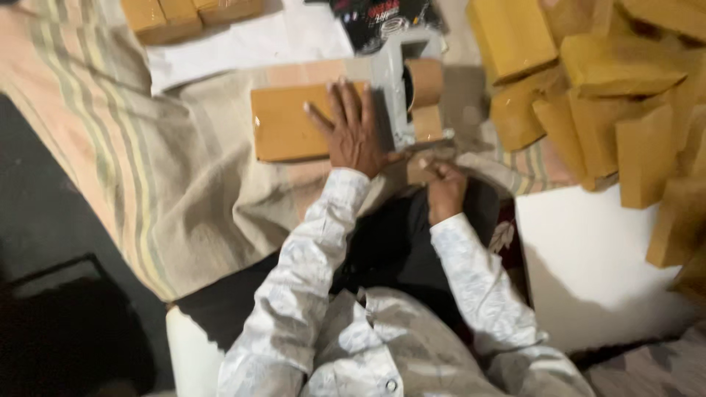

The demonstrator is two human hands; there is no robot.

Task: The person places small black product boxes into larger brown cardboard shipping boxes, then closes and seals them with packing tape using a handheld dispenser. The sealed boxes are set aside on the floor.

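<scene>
The left hand (354, 132) lies flat, fingers spread, pressing on a brown taped parcel (290, 123) that sits on striped cloth (147, 162). The right hand (443, 187) is curled closed, pinching brown tape (419, 170) just below a grey tape dispenser (404, 92). More brown parcels (618, 95) are heaped to its right.

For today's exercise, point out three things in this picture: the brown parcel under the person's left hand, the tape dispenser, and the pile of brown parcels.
brown parcel (283, 125), head view, bare top face.
tape dispenser (401, 95), head view, grey body.
pile of brown parcels (625, 88), head view, one parcel's top.
</scene>
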